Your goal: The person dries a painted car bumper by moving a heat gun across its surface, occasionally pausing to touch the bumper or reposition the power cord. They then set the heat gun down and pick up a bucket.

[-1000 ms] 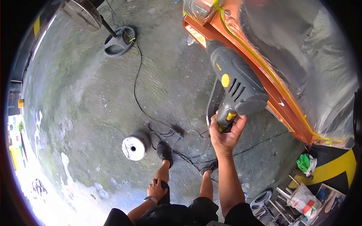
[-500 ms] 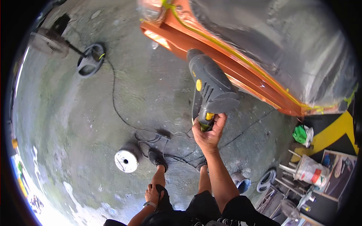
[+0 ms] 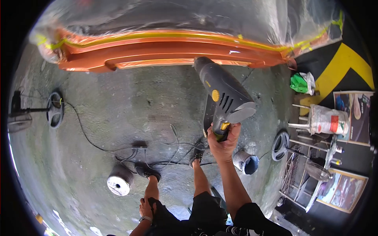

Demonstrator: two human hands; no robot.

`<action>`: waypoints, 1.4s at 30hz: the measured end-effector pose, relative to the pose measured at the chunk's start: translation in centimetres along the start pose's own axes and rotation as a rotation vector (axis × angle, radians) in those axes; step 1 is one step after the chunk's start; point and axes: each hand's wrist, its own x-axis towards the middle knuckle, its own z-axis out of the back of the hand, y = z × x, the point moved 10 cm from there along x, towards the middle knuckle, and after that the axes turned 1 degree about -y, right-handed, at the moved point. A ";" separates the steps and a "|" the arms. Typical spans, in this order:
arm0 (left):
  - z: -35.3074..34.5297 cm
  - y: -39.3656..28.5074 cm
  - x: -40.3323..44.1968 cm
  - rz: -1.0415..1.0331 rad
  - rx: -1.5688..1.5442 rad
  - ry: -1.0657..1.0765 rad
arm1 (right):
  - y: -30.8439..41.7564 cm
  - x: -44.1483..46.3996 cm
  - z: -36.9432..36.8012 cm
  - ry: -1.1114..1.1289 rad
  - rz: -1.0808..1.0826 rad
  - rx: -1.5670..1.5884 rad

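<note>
My right hand is wrapped round the handle of a dark grey heat gun with yellow buttons. Its nozzle points away from me, at the lower edge of an orange car body panel; in this view they overlap, and I cannot tell how wide the gap is. Yellow masking tape runs along the panel's upper edge, below clear plastic sheeting. My left hand, with a watch at the wrist, rests on my left knee with fingers extended and holds nothing.
Black cables lie across the concrete floor, around my shoes. A white-ended spool stands by my left foot, a grey bucket at right. Left is a standing fan; right, a rack and a white stool.
My view has turned, so the panel now lies level across the top. The heat gun's nozzle appears farther right along the panel. My left hand stays on the knee.
</note>
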 end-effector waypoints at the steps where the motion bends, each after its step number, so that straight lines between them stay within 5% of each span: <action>1: -0.3 -0.3 0.0 0.023 0.039 0.007 | 0.2 0.9 2.3 -0.023 0.027 -0.048; 13: -4.9 -8.1 -1.9 0.064 0.346 0.107 | -8.0 9.8 24.8 -0.277 -0.026 0.079; 15: -5.6 -10.9 -2.6 -0.077 0.400 0.094 | -9.2 11.4 27.5 -0.302 -0.048 0.090; 18: -7.7 -12.3 -2.8 -0.011 0.455 0.286 | -10.9 13.5 31.1 -0.332 -0.068 0.126; 25: -9.5 -20.6 -2.3 -0.018 0.332 0.311 | -13.2 18.4 36.6 -0.395 -0.081 0.151; 27: -12.0 -24.0 -0.7 -0.337 -0.077 0.233 | -14.0 19.3 37.8 -0.407 -0.078 0.157; 31: -11.7 -38.4 -0.1 -0.383 -0.276 0.272 | -14.7 19.8 39.3 -0.424 -0.061 0.149; 33: -9.4 -48.0 -2.7 -0.671 -0.276 0.314 | -14.5 19.4 39.3 -0.405 -0.063 0.168; 35: -10.2 -51.8 -4.1 -0.715 -0.200 0.393 | -13.9 18.5 38.2 -0.365 -0.094 0.234; 42: -14.3 -55.2 -9.6 -1.055 0.217 0.595 | -14.8 17.1 37.0 -0.127 -0.225 0.270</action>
